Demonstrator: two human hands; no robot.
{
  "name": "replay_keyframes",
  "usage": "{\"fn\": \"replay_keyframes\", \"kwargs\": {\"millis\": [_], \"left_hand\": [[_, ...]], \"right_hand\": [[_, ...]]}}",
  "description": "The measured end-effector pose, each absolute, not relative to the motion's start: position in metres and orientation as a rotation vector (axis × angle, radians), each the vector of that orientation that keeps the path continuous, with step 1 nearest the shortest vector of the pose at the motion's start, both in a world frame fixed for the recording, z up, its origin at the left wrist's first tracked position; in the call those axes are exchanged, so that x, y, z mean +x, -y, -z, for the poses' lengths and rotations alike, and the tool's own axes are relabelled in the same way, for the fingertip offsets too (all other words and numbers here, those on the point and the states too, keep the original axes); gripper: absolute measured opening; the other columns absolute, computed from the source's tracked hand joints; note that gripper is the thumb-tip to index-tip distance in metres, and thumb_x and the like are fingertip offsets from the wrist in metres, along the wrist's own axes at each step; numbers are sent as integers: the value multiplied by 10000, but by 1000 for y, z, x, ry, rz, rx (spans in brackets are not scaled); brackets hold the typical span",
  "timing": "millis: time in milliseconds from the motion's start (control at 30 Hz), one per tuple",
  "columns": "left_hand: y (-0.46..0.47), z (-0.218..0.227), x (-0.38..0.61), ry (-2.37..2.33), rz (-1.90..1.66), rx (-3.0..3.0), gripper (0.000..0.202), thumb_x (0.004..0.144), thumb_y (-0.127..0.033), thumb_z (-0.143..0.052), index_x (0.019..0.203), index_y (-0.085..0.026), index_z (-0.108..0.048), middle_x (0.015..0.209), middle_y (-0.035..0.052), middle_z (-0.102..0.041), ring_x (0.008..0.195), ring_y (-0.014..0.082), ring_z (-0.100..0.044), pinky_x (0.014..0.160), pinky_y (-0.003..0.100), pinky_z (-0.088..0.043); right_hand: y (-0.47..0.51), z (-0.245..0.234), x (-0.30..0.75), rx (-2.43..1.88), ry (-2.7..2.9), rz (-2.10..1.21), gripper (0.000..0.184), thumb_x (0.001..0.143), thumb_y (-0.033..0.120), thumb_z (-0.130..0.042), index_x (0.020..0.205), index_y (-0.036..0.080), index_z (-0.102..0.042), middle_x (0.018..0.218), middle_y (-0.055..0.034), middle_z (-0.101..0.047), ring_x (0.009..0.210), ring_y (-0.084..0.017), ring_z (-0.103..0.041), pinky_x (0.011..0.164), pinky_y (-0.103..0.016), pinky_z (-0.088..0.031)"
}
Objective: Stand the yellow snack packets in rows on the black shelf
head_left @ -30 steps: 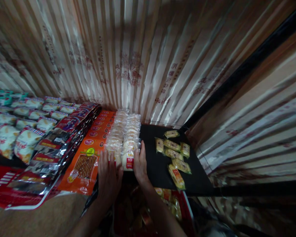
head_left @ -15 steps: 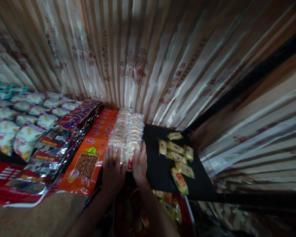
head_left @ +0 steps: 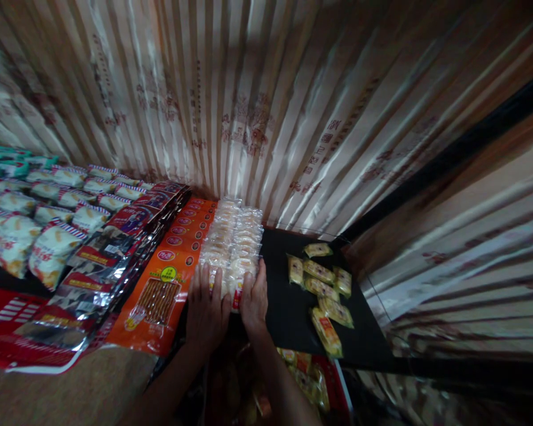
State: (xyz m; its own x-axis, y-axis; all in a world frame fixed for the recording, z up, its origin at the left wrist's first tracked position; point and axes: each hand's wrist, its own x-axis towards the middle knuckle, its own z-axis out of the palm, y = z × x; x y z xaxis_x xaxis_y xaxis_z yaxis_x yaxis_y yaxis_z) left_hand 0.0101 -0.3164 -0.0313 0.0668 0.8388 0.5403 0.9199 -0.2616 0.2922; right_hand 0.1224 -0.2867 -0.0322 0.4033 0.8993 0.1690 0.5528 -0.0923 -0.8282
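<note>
Two rows of clear-wrapped white rice crackers (head_left: 246,239) stand side by side on a black shelf (head_left: 284,319). My left hand (head_left: 207,313) lies on the front of the left row, its fingers stretched out and pointing away from me. Along the front right side of the right row rests my right hand (head_left: 254,302), fingers extended and touching the wrappers. Both hands press against the packets without wrapping round them. Left of the crackers lie orange snack bags (head_left: 164,284) with a picture of brown sticks, close beside my left hand.
Several small yellow-wrapped packets (head_left: 322,290) are scattered on the right of the shelf. Below the shelf edge stands a red box (head_left: 340,387) with more of them. Dark red bags (head_left: 98,254) and white puffed bags (head_left: 55,248) fill the left. A pleated curtain (head_left: 249,118) hangs behind.
The view has shifted slightly, so everything appears a little lower and to the right. Both hands stay against the front of the cracker rows.
</note>
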Motion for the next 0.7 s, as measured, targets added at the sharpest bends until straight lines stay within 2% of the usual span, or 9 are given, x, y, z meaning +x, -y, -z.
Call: {"fn": "replay_keyframes", "kwargs": {"millis": [167,333,500,700], "left_hand": [[317,35,10,1791,1044,-2176,545,842,-250,-476,1348,-97,-342,1484,187,-128,1361,345,-113,1052,538,-261],[319,34,7,1754,1117,-2197,543,845,-240,-465,1354,-106,-337,1492,182,-64,1358,357,-105,1047,564,-244],[321,32,5,1734,1161,-2208,553,847,-237,-451,1369,-108,-317,1493,178,-38,1359,364,-78,1051,574,-219],[320,36,7,1731,1192,-2194,556,864,-243,-420,1389,-133,-273,1491,171,-90,1362,341,-101,1053,572,-219]], "right_hand": [[286,33,123,-1722,1236,-480,617,883,473,-272,1396,135,-219,1388,-153,-357,1268,-258,-341,1022,-447,-283],[301,26,127,-1649,1335,-281,622,862,469,-354,1364,111,-272,1406,-177,-297,1307,-255,-264,1049,-472,-246],[326,29,139,-1705,1463,-212,651,795,461,-512,1343,157,-336,1410,-164,-294,1305,-281,-264,1022,-493,-292],[324,44,147,-1687,1529,-249,647,794,429,-525,1353,159,-340,1374,-154,-375,1285,-277,-319,1001,-475,-341]]}}
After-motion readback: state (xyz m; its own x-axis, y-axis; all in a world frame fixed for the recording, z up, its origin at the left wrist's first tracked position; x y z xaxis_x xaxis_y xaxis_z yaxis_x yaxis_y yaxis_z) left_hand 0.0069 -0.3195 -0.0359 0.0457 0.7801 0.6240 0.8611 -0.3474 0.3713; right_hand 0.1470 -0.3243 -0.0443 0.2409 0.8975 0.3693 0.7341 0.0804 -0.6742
